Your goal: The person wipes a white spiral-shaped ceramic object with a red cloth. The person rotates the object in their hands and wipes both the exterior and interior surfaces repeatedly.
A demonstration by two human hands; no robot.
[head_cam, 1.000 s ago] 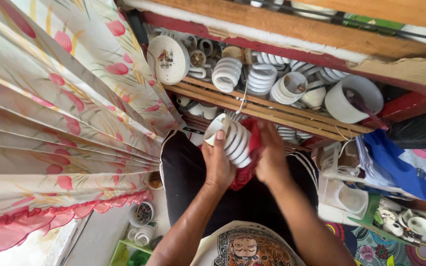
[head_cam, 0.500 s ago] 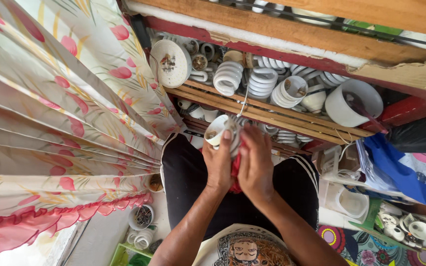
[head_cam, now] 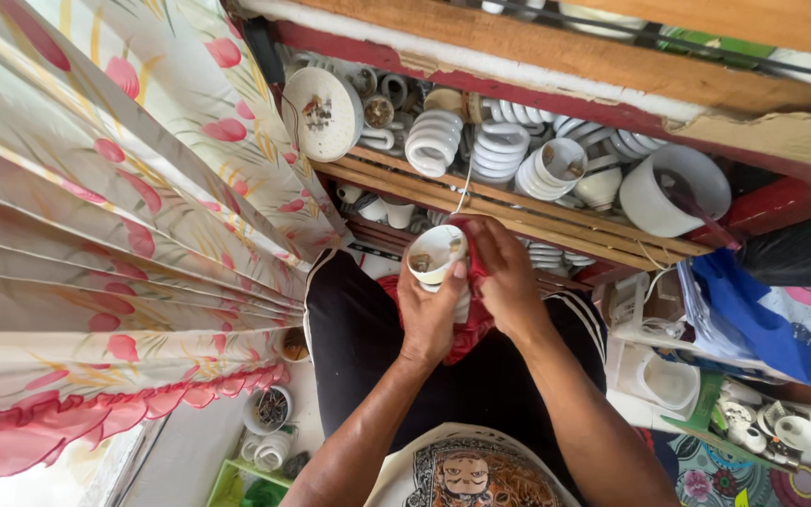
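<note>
My left hand grips a white spiral lamp by its body, the open round base turned up toward me. My right hand presses a red cloth against the side of the lamp; the cloth hangs down between both hands over my lap. The lamp's coiled tube is mostly hidden by my fingers and the cloth. Both hands are above my dark trousers, just below the wooden shelf.
The wooden shelf holds several white spiral lamps, a round white disc and a white cup-shaped housing. A flowered curtain fills the left. White plastic parts and blue cloth lie right; small containers sit below.
The lamp has been turned from lying sideways with its coils showing to base-up. My right hand with the red cloth has closed in over its side.
</note>
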